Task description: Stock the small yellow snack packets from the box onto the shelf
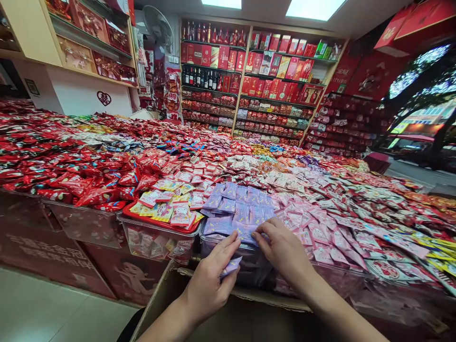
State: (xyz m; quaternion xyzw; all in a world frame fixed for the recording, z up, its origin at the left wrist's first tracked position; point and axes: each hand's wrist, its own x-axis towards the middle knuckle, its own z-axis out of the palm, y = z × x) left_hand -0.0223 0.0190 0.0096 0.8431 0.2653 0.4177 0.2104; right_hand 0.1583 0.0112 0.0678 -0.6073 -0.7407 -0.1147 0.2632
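Likely light, slippery, best edge-gripped: holding 1 packet [231,266] in left hand [213,276] before bin [253,266], pinching another packet [245,233] inside with right hand [282,243].

Stacked packets [245,211]: in rows in the front-middle bin [209,245], rising above its rim.
Left hand [213,274]: before that bin, one loose packet [231,267] between fingers and thumb.
Right hand [283,244]: right of it, fingertips on the nearest stacked packets.
Carton [167,289]: below the hands, before the bins.
Tray [156,224]: left of the rows, on the neighbouring bin [132,233].
Wall shelves [248,71]: behind everything, bottles [213,35] above boxes [210,56].
Fan [157,28]: left of these.
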